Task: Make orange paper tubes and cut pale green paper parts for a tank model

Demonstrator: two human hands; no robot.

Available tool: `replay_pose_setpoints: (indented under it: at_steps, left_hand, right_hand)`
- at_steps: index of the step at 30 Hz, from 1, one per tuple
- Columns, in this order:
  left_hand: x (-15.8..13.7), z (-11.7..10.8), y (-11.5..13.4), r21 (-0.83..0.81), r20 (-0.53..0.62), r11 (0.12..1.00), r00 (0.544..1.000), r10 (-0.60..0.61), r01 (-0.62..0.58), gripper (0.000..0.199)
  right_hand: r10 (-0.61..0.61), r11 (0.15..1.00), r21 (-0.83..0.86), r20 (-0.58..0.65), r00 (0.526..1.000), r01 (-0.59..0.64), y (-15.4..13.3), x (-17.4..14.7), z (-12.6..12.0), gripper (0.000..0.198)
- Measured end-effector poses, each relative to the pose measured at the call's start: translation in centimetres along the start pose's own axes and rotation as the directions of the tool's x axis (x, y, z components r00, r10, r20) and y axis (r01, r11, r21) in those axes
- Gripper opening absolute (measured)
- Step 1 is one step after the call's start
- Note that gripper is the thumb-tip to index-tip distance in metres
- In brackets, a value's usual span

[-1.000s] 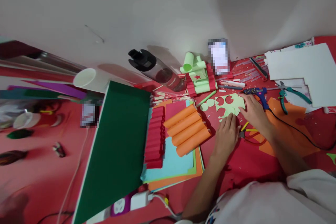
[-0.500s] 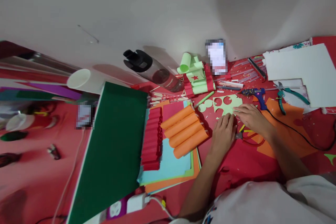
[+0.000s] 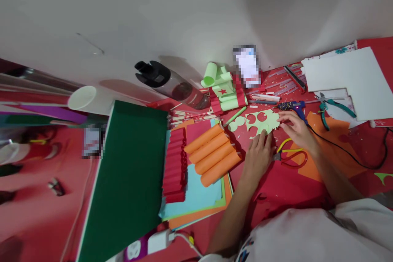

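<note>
Both hands' grip apart, left hand (image 3: 257,156) flat beside green paper (image 3: 264,122) (holes cut out), right hand (image 3: 294,129) touching its edge, scissors (image 3: 290,156) near.

Red floor covering (image 3: 285,184) carries green board (image 3: 129,180), paper sheets (image 3: 199,200), scissors (image 3: 290,156).

You have four rolled orange paper tubes (image 3: 211,153) at 9 o'clock from your hands, one blue hot-glue gun (image 3: 294,107) at 1 o'clock, and one green-handled pair of pliers (image 3: 333,108) at 2 o'clock.
</note>
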State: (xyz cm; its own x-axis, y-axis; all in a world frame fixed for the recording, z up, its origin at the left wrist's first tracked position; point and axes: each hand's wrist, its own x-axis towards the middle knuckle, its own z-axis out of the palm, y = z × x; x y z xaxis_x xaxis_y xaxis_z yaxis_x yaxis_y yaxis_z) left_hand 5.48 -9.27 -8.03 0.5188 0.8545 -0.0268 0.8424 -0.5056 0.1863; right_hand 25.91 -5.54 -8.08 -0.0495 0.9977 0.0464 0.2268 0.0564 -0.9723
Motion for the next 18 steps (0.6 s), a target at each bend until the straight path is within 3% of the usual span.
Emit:
replay_pose_setpoints:
  at_steps: [4,7,10,14,18]
  left_hand:
    - [-0.2,1.0,-0.3,-0.031,-0.042,1.0,0.999,0.002,-0.003,0.056]
    - [-0.6,1.6,-0.8,-0.09,-0.075,0.996,0.997,0.003,-0.01,0.059]
    - [-1.0,2.0,-1.2,-0.186,-0.102,0.982,0.995,-0.005,-0.014,0.062]
    - [-1.5,2.4,-1.5,-0.314,-0.114,0.949,0.993,-0.044,0.006,0.063]
    - [-1.6,2.7,-1.7,-0.377,-0.114,0.926,0.991,-0.064,0.017,0.062]
  right_hand:
    - [-0.045,0.997,0.054,-0.08,0.996,0.049,0.0,0.0,0.5,0.019]
    - [-0.128,0.989,-0.087,-0.121,0.984,0.118,-0.3,0.0,0.5,0.018]
    - [-0.196,0.923,-0.322,0.081,0.977,0.212,-0.4,-0.1,0.4,0.031]
    - [-0.161,0.702,-0.601,0.388,0.908,0.381,-0.2,-0.4,1.0,0.049]
    - [-0.08,0.51,-0.712,0.518,0.851,0.482,-0.1,-0.7,1.7,0.051]
